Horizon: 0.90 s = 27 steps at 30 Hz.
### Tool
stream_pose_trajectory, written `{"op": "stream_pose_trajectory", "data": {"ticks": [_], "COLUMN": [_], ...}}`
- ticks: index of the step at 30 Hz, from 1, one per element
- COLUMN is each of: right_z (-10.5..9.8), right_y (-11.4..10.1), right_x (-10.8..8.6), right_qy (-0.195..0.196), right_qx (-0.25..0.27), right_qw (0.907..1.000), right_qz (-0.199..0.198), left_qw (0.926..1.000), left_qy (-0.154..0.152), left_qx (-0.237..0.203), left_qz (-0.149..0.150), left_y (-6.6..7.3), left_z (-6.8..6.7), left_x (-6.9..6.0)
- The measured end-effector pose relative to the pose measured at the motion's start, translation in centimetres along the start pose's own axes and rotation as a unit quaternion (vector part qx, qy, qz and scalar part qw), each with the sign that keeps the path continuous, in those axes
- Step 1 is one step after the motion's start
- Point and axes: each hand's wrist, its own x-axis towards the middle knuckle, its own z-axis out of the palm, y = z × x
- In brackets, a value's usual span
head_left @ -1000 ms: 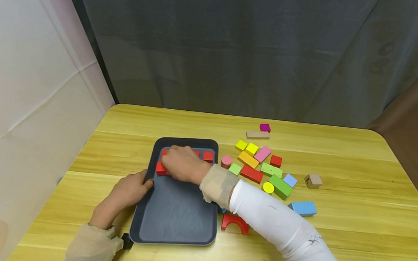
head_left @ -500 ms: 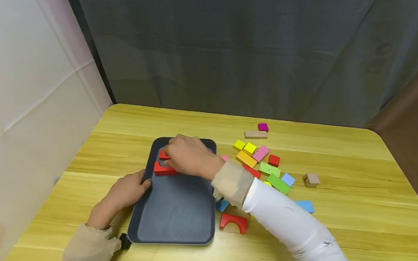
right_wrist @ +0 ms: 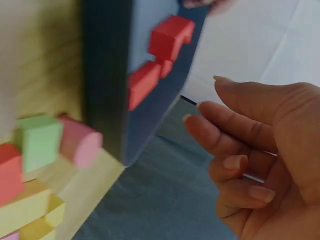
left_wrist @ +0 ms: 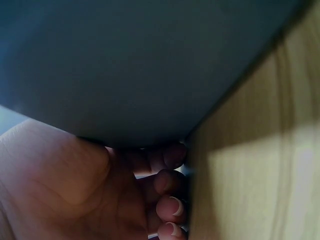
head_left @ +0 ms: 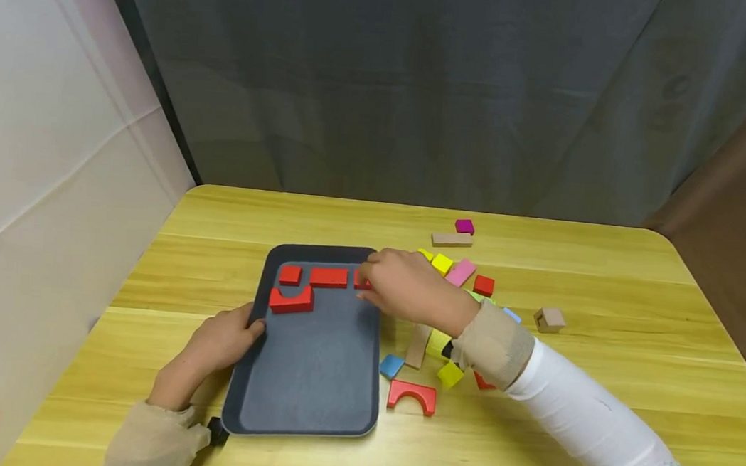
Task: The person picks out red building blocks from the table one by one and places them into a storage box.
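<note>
A dark grey tray lies on the table. At its left rim my left hand grips it, thumb over the edge; in the left wrist view the fingers curl beneath it. The tray's far end holds a red arch block, a small red block, a long red block and another red block partly behind my right hand. That hand hovers over the right rim. As the right wrist view shows, its fingers are loosely bent, thumb apart from them, with nothing held.
Right of the tray lie several coloured blocks, some hidden by the right arm. Among them are a red arch block, a blue block and a red cube. A plain wooden block lies farther right, and a purple one near the far edge.
My right hand has left the red arch block in the tray and moved right to the tray's right rim. The left hand keeps its grip on the tray.
</note>
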Motion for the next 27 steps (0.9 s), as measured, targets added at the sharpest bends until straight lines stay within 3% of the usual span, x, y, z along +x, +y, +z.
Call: {"op": "stream_pose_trajectory", "data": {"ticks": [6, 20, 23, 27], "right_z": [0.9, 2.8, 3.6, 4.5], "right_y": [0.2, 1.2, 1.3, 1.3], "right_x": [-2.4, -7.2, -8.0, -8.8], "right_qy": [-0.017, 0.015, 0.023, 0.045], "right_qx": [-0.005, -0.028, -0.021, -0.045], "right_qw": [0.9995, 0.9856, 0.9799, 0.9637], "right_qz": [-0.025, -0.166, -0.197, -0.259], "left_qw": [1.0, 1.0, 1.0, 0.9999], "left_qy": [0.0, -0.001, 0.002, 0.008], "left_qx": [-0.002, -0.007, -0.008, -0.012], "left_qz": [-0.004, -0.005, -0.005, -0.003], "left_y": [-0.3, 0.0, -0.1, -0.2], "left_z": [-0.1, 0.0, 0.1, 0.1], "left_x": [0.0, -0.1, -0.1, -0.2]}}
